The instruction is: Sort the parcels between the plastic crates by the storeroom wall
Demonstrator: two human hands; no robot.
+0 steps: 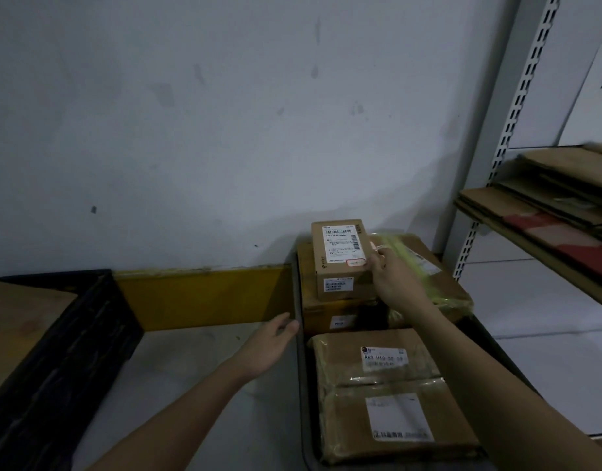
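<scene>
the right hand [386, 277] reaches toward one o'clock and grips the right edge of a small labelled carton [338, 258], fingers curled round its side. that carton sits on top of the parcels piled in the grey crate [301, 368] by the wall. the left hand [270, 345] hangs at the crate's left rim, fingers straight and close together, holding nothing. a black crate [72, 334] stands at nine o'clock, well apart, a brown box [17, 321] in it. flattened cardboard [544, 198] lies on the shelf at three o'clock.

bare floor [197, 362] open between black crate [65, 351] and parcel-packed grey crate [301, 368], shelf [530, 226] overhanging right
</scene>
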